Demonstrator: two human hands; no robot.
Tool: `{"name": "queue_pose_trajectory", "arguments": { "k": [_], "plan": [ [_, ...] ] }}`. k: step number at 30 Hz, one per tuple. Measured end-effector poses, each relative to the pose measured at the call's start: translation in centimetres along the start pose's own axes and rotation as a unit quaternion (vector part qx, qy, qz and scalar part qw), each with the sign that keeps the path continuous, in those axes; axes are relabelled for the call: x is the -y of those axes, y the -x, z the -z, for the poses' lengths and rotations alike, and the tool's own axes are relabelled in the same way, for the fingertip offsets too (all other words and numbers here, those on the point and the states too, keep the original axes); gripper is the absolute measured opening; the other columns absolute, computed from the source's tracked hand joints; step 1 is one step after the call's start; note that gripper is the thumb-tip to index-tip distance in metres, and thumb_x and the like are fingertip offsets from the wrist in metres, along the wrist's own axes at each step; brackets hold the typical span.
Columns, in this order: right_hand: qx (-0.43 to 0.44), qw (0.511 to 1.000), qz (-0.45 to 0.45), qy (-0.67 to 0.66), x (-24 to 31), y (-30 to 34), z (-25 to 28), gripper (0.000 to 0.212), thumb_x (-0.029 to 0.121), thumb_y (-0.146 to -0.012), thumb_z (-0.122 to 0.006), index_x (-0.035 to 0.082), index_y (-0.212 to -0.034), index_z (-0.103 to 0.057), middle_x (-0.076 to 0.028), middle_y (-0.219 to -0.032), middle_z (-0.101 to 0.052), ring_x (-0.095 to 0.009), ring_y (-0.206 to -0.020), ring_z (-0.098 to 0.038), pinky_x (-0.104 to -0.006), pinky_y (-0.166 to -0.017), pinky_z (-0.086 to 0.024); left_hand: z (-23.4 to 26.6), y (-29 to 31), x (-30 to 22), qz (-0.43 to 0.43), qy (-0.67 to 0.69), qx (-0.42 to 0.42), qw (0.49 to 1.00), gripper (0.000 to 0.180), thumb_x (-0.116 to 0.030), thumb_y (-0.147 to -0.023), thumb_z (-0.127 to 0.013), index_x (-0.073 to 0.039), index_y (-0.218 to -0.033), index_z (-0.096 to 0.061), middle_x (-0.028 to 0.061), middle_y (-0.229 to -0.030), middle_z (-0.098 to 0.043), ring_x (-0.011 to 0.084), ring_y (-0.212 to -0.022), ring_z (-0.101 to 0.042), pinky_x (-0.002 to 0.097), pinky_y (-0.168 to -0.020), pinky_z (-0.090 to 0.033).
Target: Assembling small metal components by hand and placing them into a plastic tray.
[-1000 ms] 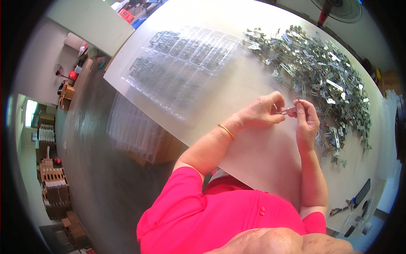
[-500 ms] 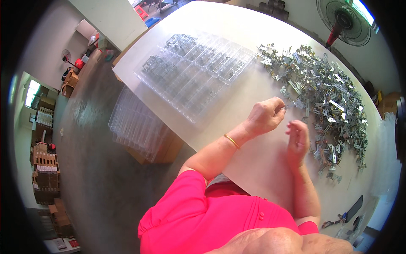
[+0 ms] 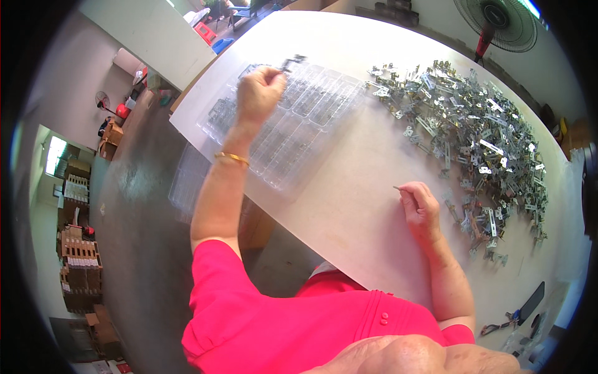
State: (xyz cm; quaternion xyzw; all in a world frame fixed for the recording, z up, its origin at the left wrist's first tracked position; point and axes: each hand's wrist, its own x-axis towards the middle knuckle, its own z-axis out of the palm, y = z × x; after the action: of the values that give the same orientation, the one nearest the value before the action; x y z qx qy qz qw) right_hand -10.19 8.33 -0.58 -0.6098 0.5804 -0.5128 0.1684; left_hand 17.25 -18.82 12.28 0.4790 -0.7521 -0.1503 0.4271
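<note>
My left hand [image 3: 258, 93], with a gold bangle at its wrist, is over the clear plastic tray [image 3: 288, 181] at the far left of the table. Its fingers pinch a small metal bracket [image 3: 293, 63], which sticks out to the right. Within the tray's long compartments lie several metal parts [image 3: 219, 114]. Lower down and to the right, my right hand [image 3: 422, 210] rests by the table surface. Between its thumb and forefinger is a thin metal piece [image 3: 397, 187]; most of it is hidden. To its right spreads a heap of metal brackets [image 3: 492, 149].
Stacked clear trays [image 3: 187, 181] stand below the table's left edge. Pliers [image 3: 498, 325] and a black flat object [image 3: 531, 302] lie at the lower right. A fan [image 3: 496, 17] stands beyond the table. Boxes [image 3: 81, 255] are piled along the left wall.
My left hand has moved from beside the heap, up and left over the tray, carrying a metal bracket. My right hand has lowered slightly and now pinches a thin metal piece.
</note>
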Motion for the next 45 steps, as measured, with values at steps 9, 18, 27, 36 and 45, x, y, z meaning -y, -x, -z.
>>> {"name": "queue_pose_trajectory", "arguments": {
  "k": [9,18,27,36,45],
  "plan": [
    [0.011,1.0,0.006,-0.008,-0.4,0.0,0.0,0.01,-0.004,-0.089,-0.065,0.001,-0.096,-0.061,-0.012,-0.09,-0.065,-0.027,-0.078,-0.063,-0.0326,-0.068,-0.052,-0.3,-7.2,10.7,0.083,-0.207,0.068,0.973,0.025,-0.029,-0.076,-0.07,-0.007,-0.084,-0.076,0.0131,-0.081,-0.074,0.0264,-0.078,-0.072,0.0369,-0.076,-0.056],
    [0.017,1.0,-0.005,-0.006,-0.2,-0.3,0.2,0.011,-0.005,-0.088,-0.065,0.001,-0.096,-0.061,-0.013,-0.09,-0.064,-0.028,-0.079,-0.063,-0.0336,-0.068,-0.051,-3.2,-9.3,12.5,0.091,-0.298,0.099,0.945,0.024,-0.03,-0.074,-0.071,-0.008,-0.082,-0.077,0.0113,-0.077,-0.074,0.0241,-0.074,-0.072,0.0358,-0.074,-0.055],
    [0.025,1.0,-0.016,-0.008,0.0,-0.4,0.3,0.011,-0.005,-0.088,-0.065,0.001,-0.096,-0.061,-0.013,-0.089,-0.064,-0.029,-0.079,-0.062,-0.0331,-0.069,-0.051,-4.2,-9.1,13.3,0.077,-0.335,0.116,0.932,0.026,-0.029,-0.075,-0.07,-0.007,-0.088,-0.077,0.0144,-0.084,-0.075,0.0269,-0.081,-0.073,0.0376,-0.079,-0.056],
    [0.006,1.0,-0.016,-0.013,-0.4,0.1,0.1,0.009,-0.003,-0.087,-0.066,0.001,-0.095,-0.062,-0.013,-0.088,-0.064,-0.029,-0.077,-0.063,-0.0346,-0.068,-0.05,-1.4,-4.8,2.9,-0.137,-0.118,-0.066,0.981,0.011,-0.011,-0.087,-0.065,-0.001,-0.089,-0.068,0.0151,-0.086,-0.068,0.0298,-0.08,-0.066,0.0401,-0.075,-0.053],
    [-0.017,1.0,0.021,0.004,-1.5,0.1,-0.4,0.006,0.004,-0.09,-0.064,0.004,-0.096,-0.064,-0.014,-0.09,-0.065,-0.033,-0.082,-0.064,-0.0387,-0.071,-0.052,10.5,11.0,-16.4,-0.556,0.107,-0.251,0.785,0.057,-0.046,-0.101,-0.032,0.004,-0.113,-0.055,0.0279,-0.118,-0.058,0.038,-0.111,-0.055,0.0573,-0.101,-0.044]
  ]
}}
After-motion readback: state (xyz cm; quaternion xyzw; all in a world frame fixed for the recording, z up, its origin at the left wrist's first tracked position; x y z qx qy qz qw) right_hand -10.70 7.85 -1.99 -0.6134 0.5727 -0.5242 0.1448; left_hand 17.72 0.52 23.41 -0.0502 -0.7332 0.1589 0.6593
